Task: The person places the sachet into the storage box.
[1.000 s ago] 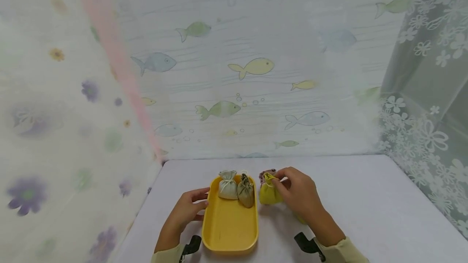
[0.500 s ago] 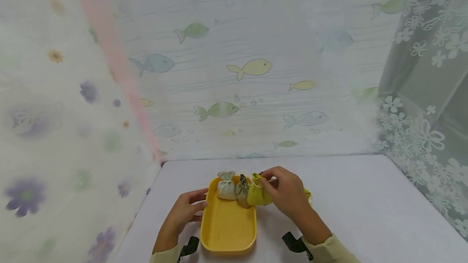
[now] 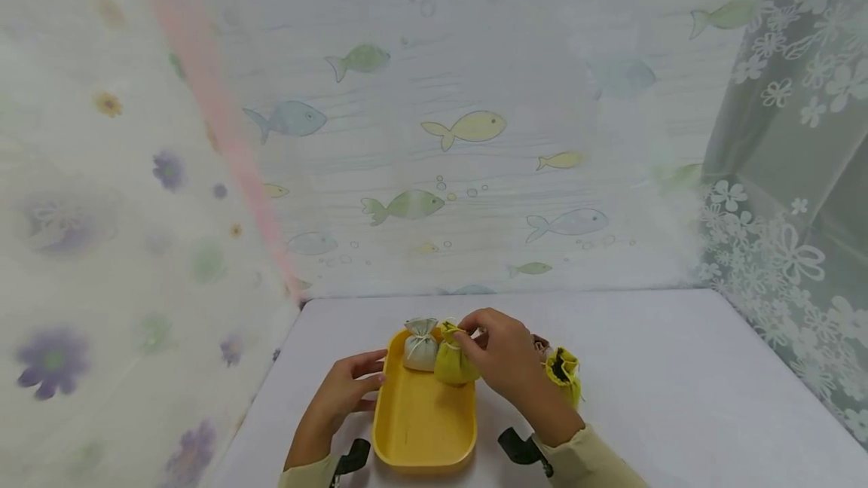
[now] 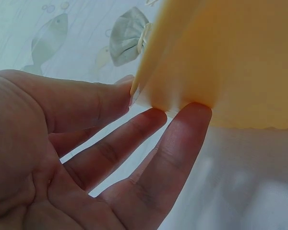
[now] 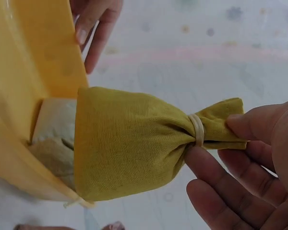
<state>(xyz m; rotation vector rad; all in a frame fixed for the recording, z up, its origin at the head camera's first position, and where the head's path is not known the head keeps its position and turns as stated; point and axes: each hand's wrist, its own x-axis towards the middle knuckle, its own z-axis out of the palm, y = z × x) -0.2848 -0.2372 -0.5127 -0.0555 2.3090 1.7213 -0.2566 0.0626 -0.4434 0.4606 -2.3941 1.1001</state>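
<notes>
Head view, from the left: a flowered curtain (image 3: 102,247), then the left hand (image 3: 339,395), its fingers extended against the outer side of the tray (image 3: 425,431); the left wrist view shows thumb and fingertips touching the wall without curling round it. The tray's long axis runs away from the person. At its far end stands the pale pouch (image 3: 421,353), tied neck up. Next comes the yellow pouch (image 3: 456,364), over the far right part of the tray; its long axis is close to upright, neck up and base down, the top leaning slightly left. Whether its base touches the tray, I cannot tell. Seen from the right wrist, it lies crosswise, neck toward the palm, base toward the tray, with a brown pouch (image 5: 55,155) partly behind it. The right hand (image 3: 503,356) pinches its gathered neck between thumb and fingers. Beyond, on the table (image 3: 651,352), are a pink pouch (image 3: 542,347), partly hidden, and a second pouch (image 3: 563,369), also yellow, opening facing up and left.
</notes>
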